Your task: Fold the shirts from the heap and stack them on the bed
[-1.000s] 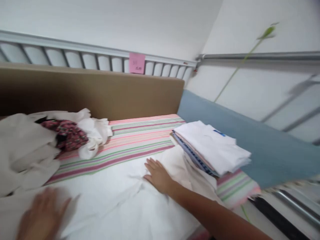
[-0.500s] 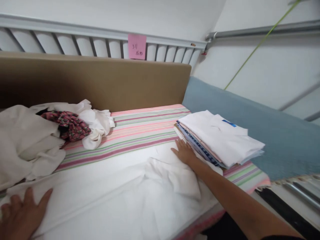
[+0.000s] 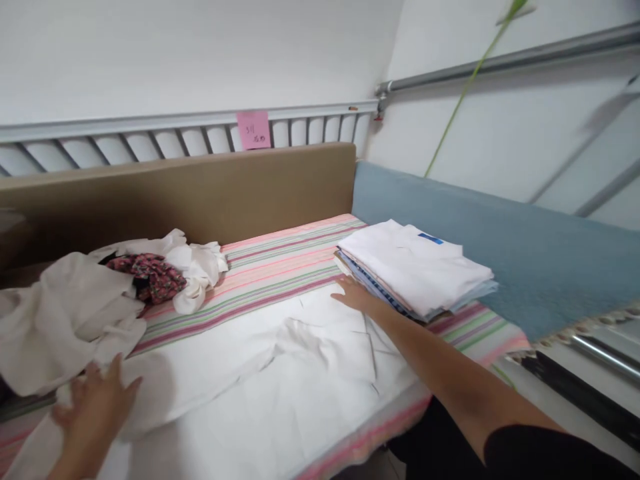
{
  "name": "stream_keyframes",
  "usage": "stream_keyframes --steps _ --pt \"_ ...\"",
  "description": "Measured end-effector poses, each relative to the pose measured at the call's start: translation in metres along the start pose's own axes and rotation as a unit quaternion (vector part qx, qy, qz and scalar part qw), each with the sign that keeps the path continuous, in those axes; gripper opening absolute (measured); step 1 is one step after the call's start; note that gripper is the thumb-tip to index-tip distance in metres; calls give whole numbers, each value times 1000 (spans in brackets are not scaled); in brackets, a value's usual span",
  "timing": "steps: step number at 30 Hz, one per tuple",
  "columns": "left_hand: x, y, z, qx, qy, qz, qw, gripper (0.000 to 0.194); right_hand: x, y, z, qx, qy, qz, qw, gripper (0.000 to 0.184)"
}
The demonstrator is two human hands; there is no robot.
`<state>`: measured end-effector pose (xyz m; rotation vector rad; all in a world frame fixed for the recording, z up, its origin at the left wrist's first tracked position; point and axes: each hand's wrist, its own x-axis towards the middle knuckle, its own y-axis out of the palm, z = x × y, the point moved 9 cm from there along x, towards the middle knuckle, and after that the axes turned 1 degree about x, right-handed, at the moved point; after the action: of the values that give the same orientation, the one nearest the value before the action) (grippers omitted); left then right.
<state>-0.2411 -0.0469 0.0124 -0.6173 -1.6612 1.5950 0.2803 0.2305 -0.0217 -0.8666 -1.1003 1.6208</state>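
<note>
Wht cloth (image 3: 245, 393), flat-ish w/ creases

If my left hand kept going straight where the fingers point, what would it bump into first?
Probably the crumpled white cloth just ahead of your left hand. I can't tell whether your fingertips already touch it.

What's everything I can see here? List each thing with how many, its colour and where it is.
Spread garment: 1, white, front centre
Folded stack: 1, white on top, blue and pinkish edges, right
Crumpled cloth heap: 1, whitish, left
Patterned cloth: 1, reddish and dark, in the heap
Striped cover: 1, multicoloured, beneath the clothes
Board: 1, tan, behind
Panel: 1, blue, right
Radiator: 1, white, back wall
Note: 1, pink, on the radiator
Pipe: 1, grey, right wall
Thin strand: 1, green, right wall
Sleeve: 1, black, lower right
Hands: 2, bare; left hand lower left, right hand beside the stack
</note>
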Motion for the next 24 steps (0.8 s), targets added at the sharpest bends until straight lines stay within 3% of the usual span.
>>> stream_keyframes --steps 1,3,6,8,10,13,18,21,24 --pt "-7 -16 -36 -18 39 -20 999 62 -5 -9 6 21 -20 -13 1000 58" --pt "-33 -45 -133 -128 194 -15 972 56 -19 -23 18 65 -64 -33 995 48" --pt "-97 -65 -284 -225 417 120 872 43 -46 -29 32 123 -130 -28 983 39" --pt "-129 -74 -357 -228 481 157 832 41 -61 -26 32 166 -153 -18 974 39" --pt "-145 -72 -403 -199 490 180 829 46 -69 -21 23 214 -152 -15 965 40" --pt "-152 -55 -436 -129 479 215 841 59 -71 -15 6 270 -137 -22 953 44" --pt "-156 -47 -444 -49 479 202 853 60 -65 -15 2 323 -134 6 937 39" --pt "-164 -57 -442 -46 486 189 852 37 -63 -20 6 318 -143 44 936 40" --pt "-170 -79 -429 -140 481 188 845 13 -62 -23 5 307 -142 60 939 47"
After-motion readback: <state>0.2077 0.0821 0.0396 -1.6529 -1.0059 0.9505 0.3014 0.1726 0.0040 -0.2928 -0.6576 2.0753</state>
